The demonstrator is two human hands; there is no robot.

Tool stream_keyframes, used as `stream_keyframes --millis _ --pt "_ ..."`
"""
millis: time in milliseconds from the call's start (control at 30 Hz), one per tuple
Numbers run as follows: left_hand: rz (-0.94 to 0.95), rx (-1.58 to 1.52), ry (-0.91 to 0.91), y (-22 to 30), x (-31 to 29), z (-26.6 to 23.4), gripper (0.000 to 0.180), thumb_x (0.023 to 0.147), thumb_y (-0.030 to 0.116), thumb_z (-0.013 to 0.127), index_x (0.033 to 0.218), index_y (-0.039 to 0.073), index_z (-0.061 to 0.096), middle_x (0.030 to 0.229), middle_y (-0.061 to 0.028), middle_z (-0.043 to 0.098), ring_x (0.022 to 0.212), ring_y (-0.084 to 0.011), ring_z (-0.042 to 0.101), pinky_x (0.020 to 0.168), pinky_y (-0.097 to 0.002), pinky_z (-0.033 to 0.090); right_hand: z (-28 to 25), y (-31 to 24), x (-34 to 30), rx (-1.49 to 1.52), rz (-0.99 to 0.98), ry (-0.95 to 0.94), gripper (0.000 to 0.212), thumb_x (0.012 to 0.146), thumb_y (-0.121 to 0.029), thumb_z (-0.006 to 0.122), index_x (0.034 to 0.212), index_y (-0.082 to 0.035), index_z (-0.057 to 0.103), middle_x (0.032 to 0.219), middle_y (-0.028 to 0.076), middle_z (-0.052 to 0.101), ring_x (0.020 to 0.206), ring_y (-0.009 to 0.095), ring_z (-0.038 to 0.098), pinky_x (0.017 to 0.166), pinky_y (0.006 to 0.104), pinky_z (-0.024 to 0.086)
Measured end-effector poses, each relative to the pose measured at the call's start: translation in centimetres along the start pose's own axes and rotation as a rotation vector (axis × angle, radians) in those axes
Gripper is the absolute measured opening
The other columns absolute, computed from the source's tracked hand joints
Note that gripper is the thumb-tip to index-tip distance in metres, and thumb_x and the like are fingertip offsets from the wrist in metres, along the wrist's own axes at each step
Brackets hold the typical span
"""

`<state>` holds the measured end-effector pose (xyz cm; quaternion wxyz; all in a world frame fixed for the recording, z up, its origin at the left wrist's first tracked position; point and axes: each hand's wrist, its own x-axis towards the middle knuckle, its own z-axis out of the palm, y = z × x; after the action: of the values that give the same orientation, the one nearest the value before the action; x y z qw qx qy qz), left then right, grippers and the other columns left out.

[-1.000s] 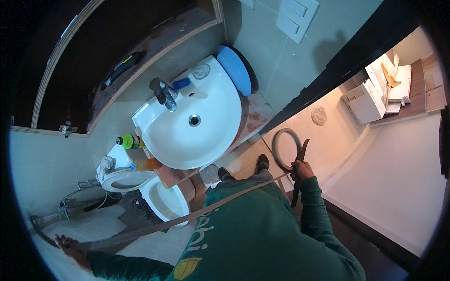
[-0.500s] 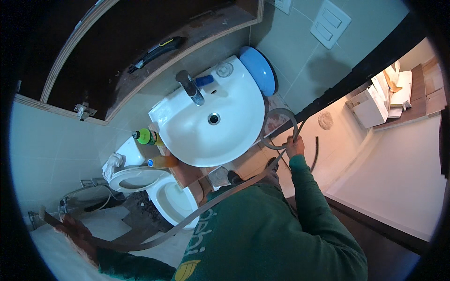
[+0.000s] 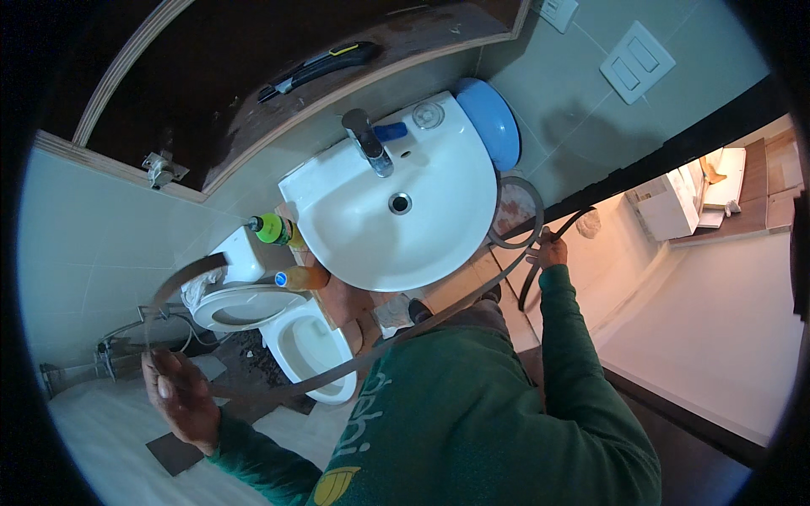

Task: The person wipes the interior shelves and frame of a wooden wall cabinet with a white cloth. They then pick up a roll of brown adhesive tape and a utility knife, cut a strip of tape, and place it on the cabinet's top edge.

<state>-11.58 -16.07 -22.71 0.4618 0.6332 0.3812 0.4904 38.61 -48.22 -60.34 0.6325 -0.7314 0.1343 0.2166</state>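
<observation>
A long, flat, grey-brown edging strip [image 3: 337, 371] runs in a sagging curve across my body between both hands. My left hand [image 3: 181, 401] is at the lower left, closed on the strip near one end. Past the fingers, the strip's free end bends up in front of the toilet. Right of the sink, my right hand [image 3: 550, 251] is closed around the strip beside its loosely coiled part. A dark length of strip also sticks out on both sides of this hand. The inner fingers of both hands are partly hidden.
A white sink [image 3: 363, 244] with a tap [image 3: 367, 142] fills the middle. A utility knife [image 3: 325, 67] lies in the open cabinet. Two bottles, one with green [image 3: 272, 228] and one orange [image 3: 302, 278], stand beside the toilet [image 3: 310, 350]. A blue basin [image 3: 489, 125] leans against the wall.
My left hand has risen and shifted slightly right; the strip's end now arcs upward beyond it. My right hand has moved slightly right, and the dark length beside it has swung up.
</observation>
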Motion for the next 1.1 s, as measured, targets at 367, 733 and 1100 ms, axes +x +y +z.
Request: stream_keyframes --millis 367,733,1100 --pt "-0.058 -0.268 -0.158 -1.5 -2.6 10.5 0.053 0.081 0.051 0.081 0.094 0.011 0.049 0.078 0.0026 0.049 0.060 -0.0067 0.045 0.048 -0.0221 0.036 1.6 -11.7 -15.0 -0.142 -0.109 -0.057 0.067 0.104 -0.063 0.049 0.123 -0.001 0.063 0.074 -0.004 0.045 0.047 0.003 0.034 0.041 0.0226 0.026" --pt "0.173 -0.102 -0.360 -0.6 -5.5 16.6 0.057 0.102 0.058 0.058 0.108 0.001 0.058 0.087 -0.0052 0.059 0.073 -0.0107 0.056 0.064 -0.0296 0.046 13.1 -21.6 -35.8 0.035 -0.500 -1.098 0.052 0.114 -0.035 0.034 0.152 0.000 0.044 0.125 0.011 0.061 0.085 0.008 0.055 0.072 0.0229 0.048" --pt "0.262 0.540 -0.522 -2.0 -5.9 15.9 0.064 0.106 0.055 0.046 0.130 -0.003 0.057 0.111 -0.0252 0.061 0.104 -0.0441 0.057 0.092 -0.0503 0.045 16.0 -20.8 -35.7 0.307 -0.410 -1.213 0.038 0.114 -0.026 0.037 0.134 0.000 0.057 0.132 0.013 0.061 0.112 0.014 0.057 0.094 0.0306 0.049"
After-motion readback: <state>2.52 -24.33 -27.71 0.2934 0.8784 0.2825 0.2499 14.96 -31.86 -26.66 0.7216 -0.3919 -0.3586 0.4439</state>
